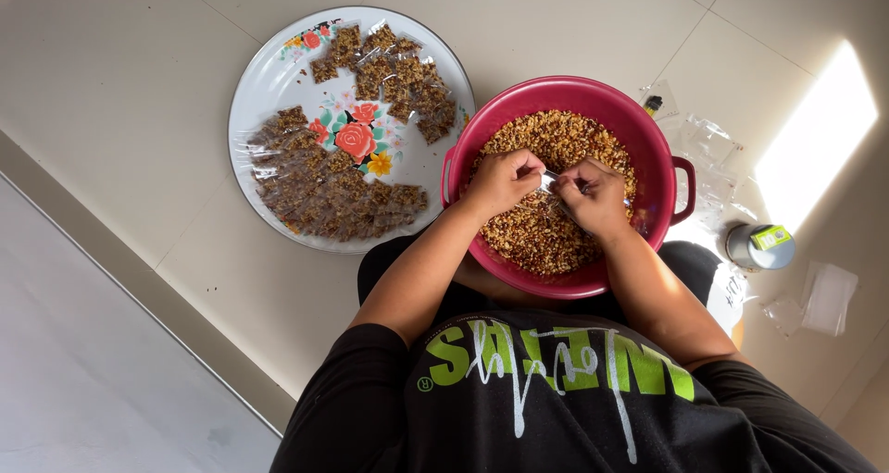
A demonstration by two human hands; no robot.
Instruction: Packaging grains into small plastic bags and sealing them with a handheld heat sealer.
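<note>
Filled packets (pixel 343 191) on floral tray (pixel 269 89)

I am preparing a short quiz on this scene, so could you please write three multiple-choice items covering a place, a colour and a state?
1. Where is the floral plate?
A. left of the bowl in the picture
B. inside the bowl
C. on the person's lap

2. What colour is the bowl?
A. blue
B. red
C. white

3. What are the left hand and right hand doing?
A. resting on the floor
B. lifting the plate
C. pinching a small clear packet over the bowl

Answers: A, it lies beside the bowl; B, its rim is red; C, both hands meet at the packet.
</note>
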